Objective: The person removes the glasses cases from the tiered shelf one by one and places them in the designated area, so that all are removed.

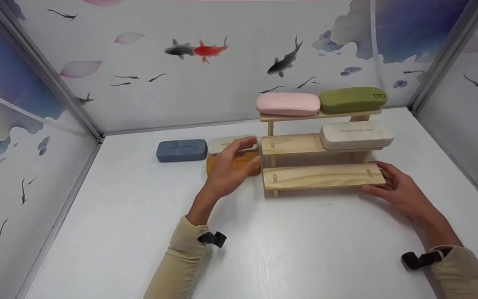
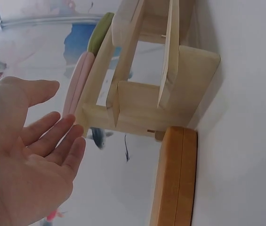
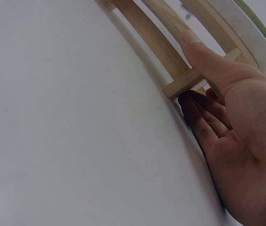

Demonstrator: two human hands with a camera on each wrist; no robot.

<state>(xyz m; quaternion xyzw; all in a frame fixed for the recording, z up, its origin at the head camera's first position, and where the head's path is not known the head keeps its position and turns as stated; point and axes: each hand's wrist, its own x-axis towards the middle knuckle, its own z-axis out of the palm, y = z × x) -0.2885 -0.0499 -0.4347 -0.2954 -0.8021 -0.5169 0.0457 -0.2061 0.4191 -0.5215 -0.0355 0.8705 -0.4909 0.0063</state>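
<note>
Three-tier wooden stand (image 1: 293,144) on a white tabletop (image 1: 305,245), with both hands at work. The left hand (image 1: 228,174) hovers over the orange glasses case (image 2: 175,181), its grip spread, thumb and index finger well apart and holding nothing. The orange case lies just left of the stand, in front of a pale glasses case (image 1: 221,144); a blue glasses case (image 1: 181,150) lies farther left. The right hand (image 1: 405,193) grips the right end of the bottom shelf (image 1: 322,176) between thumb and fingers. Upper tier: pink glasses case (image 1: 288,104), left, beside an olive-green glasses case (image 1: 353,99), right. Middle tier: white glasses case (image 1: 356,135), at the right end.
</note>
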